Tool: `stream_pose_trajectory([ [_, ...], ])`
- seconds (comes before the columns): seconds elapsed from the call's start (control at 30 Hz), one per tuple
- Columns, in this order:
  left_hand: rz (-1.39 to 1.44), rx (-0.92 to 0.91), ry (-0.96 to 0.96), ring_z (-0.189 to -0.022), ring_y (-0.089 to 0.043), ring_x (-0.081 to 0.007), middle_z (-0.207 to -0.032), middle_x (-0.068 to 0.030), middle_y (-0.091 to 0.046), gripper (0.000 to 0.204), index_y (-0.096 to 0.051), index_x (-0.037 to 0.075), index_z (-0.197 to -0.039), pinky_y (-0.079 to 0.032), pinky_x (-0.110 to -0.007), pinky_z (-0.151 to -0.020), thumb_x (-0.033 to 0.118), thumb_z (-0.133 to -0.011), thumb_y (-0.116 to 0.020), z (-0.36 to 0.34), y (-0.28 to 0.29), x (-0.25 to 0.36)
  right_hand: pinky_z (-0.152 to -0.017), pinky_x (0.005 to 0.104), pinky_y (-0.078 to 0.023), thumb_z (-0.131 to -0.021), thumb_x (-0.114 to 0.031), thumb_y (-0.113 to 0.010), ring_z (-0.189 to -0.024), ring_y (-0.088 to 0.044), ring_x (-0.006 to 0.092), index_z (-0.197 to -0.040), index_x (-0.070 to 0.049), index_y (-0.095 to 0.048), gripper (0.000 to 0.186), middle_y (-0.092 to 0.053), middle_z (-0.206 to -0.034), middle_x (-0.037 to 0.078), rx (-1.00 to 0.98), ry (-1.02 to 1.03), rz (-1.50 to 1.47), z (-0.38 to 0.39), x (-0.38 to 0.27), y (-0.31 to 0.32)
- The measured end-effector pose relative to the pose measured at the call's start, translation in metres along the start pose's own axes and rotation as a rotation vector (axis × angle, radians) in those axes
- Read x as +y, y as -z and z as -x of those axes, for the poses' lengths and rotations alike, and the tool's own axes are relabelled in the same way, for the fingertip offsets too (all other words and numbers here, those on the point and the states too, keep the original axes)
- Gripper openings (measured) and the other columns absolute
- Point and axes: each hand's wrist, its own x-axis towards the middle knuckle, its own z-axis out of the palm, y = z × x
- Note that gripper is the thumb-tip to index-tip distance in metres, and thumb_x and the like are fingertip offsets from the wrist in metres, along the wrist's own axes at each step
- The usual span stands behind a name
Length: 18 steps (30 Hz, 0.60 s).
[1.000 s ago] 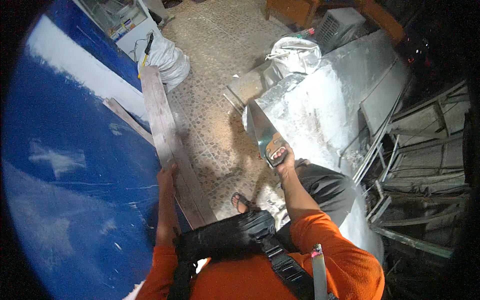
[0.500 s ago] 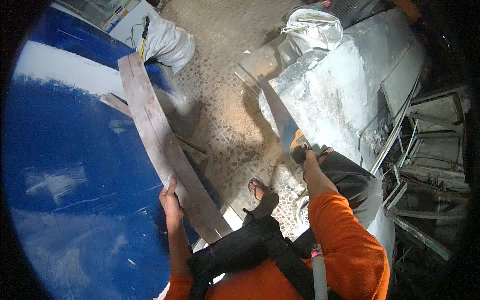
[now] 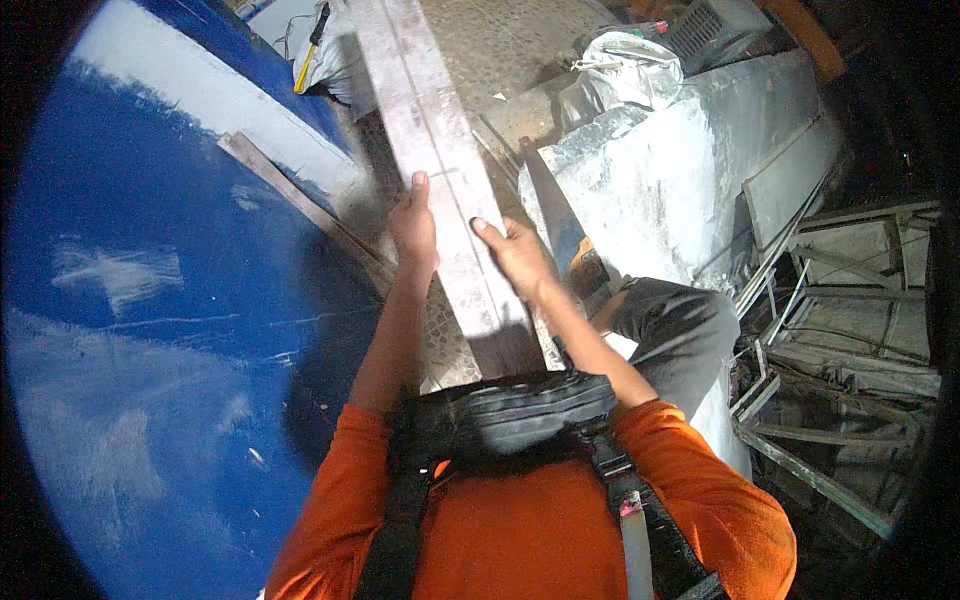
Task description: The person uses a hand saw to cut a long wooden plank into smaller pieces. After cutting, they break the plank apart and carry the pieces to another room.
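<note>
Left hand and right hand clamped on opposite edges of wooden plank; keep it steady, clear of handsaw beside right hand.

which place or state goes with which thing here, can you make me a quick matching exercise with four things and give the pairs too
Things
1. board
2. right hand
3. handsaw
4. left hand

Places and states
A. thumb up, at the board's left edge
B. in neither hand, to the right of the board
C. at the board's right edge
D. gripped from both sides, a dark line running along it

Right pairs
1-D
2-C
3-B
4-A
</note>
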Motion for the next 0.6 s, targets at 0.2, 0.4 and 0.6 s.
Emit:
stream_pose_trajectory([
  [0.2, 0.127, -0.15, 0.138, -0.115, -0.064, -0.0329, -0.127, -0.0222, -0.066, 0.075, -0.056, -0.01, -0.134, -0.05, -0.043, -0.099, 0.057, -0.1, -0.055, 0.027, -0.014, -0.001, -0.087, 0.0354, -0.051, -0.094, -0.042, -0.069, -0.095, -0.07, 0.0218, -0.116, 0.001, -0.073, 0.049, -0.076, -0.106, 0.015, -0.004, -0.032, 0.232, 0.028, -0.013, 0.03],
  [0.4, 0.2, -0.111, 0.067, -0.091, -0.067, -0.022, -0.103, -0.0155, -0.071, 0.063, -0.068, -0.011, -0.108, -0.053, -0.036, -0.085, 0.051, -0.101, -0.06, 0.042, -0.03, 0.023, -0.086, 0.0349, -0.051, -0.094, -0.038, -0.069, -0.096, -0.07, 0.021, -0.116, 0.0, -0.073, 0.045, -0.076, -0.102, 0.013, 0.037, 0.045, 0.212, 0.022, -0.019, 0.033],
  [0.6, 0.29, -0.176, -0.23, -0.093, -0.066, -0.0197, -0.104, -0.0149, -0.07, 0.061, -0.066, -0.012, -0.11, -0.052, -0.036, -0.084, 0.048, -0.103, -0.058, 0.045, -0.039, 0.057, -0.086, 0.035, -0.052, -0.09, -0.041, -0.072, -0.096, -0.069, 0.0223, -0.116, 0.001, -0.073, 0.049, -0.075, -0.103, 0.014, 0.102, 0.135, 0.328, 0.013, -0.059, 0.032],
])
